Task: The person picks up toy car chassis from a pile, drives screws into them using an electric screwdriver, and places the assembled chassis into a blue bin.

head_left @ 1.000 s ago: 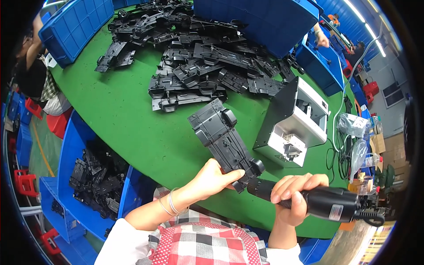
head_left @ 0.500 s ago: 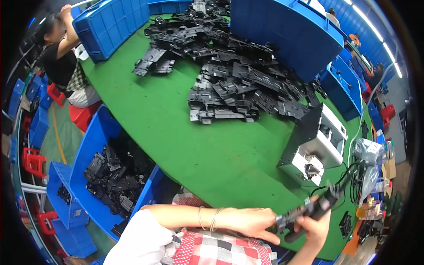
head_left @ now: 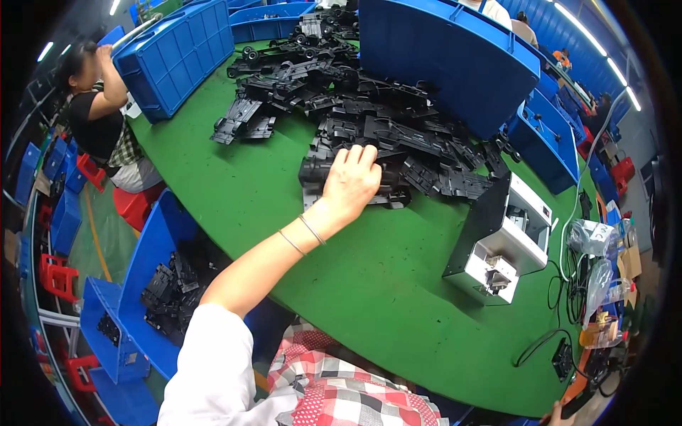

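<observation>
My left hand reaches over the near edge of a heap of black plastic toy-car chassis parts. Its fingers are curled over one dark chassis part, partly hidden beneath the hand. Only a bit of my right hand shows at the lower right rim, beside the table edge; what it holds, if anything, is out of sight. Next to the heap on the right stands a white and black bench machine with a metal fitting at its front.
The green tabletop has a large blue crate behind the heap and another blue crate at far left. A blue bin of black parts stands below left. Black cables lie at right. A co-worker sits at left.
My left hand has moved from the lower right up to the heap. My right hand, which held a dark tool by a part at the left hand, has dropped to the lower right rim.
</observation>
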`<move>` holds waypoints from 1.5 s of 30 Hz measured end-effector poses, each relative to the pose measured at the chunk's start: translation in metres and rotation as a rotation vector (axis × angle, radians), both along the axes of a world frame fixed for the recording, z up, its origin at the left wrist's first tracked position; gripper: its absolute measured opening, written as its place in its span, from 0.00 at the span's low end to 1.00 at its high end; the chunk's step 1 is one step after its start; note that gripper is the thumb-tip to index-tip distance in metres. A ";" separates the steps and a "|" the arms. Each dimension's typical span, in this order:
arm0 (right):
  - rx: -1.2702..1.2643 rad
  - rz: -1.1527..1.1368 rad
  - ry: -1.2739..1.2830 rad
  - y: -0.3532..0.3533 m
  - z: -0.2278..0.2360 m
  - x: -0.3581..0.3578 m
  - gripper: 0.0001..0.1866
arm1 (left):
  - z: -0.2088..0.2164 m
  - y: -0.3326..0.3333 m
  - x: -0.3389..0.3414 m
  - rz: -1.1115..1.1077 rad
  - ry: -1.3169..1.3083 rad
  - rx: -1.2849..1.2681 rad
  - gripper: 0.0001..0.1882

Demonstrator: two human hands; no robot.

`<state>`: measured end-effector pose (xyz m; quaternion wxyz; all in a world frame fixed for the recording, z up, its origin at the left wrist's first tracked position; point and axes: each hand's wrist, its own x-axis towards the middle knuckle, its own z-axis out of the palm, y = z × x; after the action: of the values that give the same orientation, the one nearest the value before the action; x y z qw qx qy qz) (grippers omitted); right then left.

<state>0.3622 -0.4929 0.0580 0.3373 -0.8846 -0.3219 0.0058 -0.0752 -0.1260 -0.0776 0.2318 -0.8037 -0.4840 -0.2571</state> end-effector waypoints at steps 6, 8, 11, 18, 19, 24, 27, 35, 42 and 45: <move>0.313 0.415 0.348 0.076 0.001 -0.038 0.09 | 0.037 -0.052 -0.019 -0.439 -0.136 -0.002 0.09; 0.451 0.479 0.376 0.078 -0.020 -0.016 0.23 | 0.044 -0.078 -0.017 -0.540 -0.195 -0.092 0.11; 0.649 0.552 0.599 0.112 -0.021 -0.052 0.22 | 0.065 -0.119 0.001 -0.632 -0.657 -0.493 0.12; 1.146 0.908 0.620 0.202 -0.027 -0.138 0.15 | 0.046 -0.149 0.041 -0.661 -1.884 -1.732 0.38; 1.138 0.885 0.553 0.209 -0.032 -0.143 0.16 | 0.033 -0.152 0.049 -0.697 -1.943 -1.774 0.34; 1.030 0.922 0.434 0.229 -0.044 -0.153 0.15 | 0.002 -0.154 0.074 -0.695 -1.863 -1.910 0.26; 0.918 0.941 0.581 0.232 -0.036 -0.152 0.14 | 0.000 -0.153 0.082 -0.713 -1.890 -1.938 0.23; 1.012 1.008 1.018 0.201 -0.034 -0.174 0.14 | -0.001 -0.153 0.091 -0.405 -1.836 -1.903 0.17; 0.933 1.020 0.916 0.197 -0.051 -0.181 0.16 | -0.001 -0.154 0.097 -0.384 -1.779 -1.876 0.16; 0.892 1.096 0.833 0.191 -0.053 -0.180 0.17 | 0.002 -0.157 0.102 -0.420 -1.764 -1.895 0.16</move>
<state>0.1826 -0.3015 0.0046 0.6985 -0.3100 -0.5289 0.3692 0.0268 -0.2830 -0.0756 -0.8562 -0.2757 -0.3300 -0.2864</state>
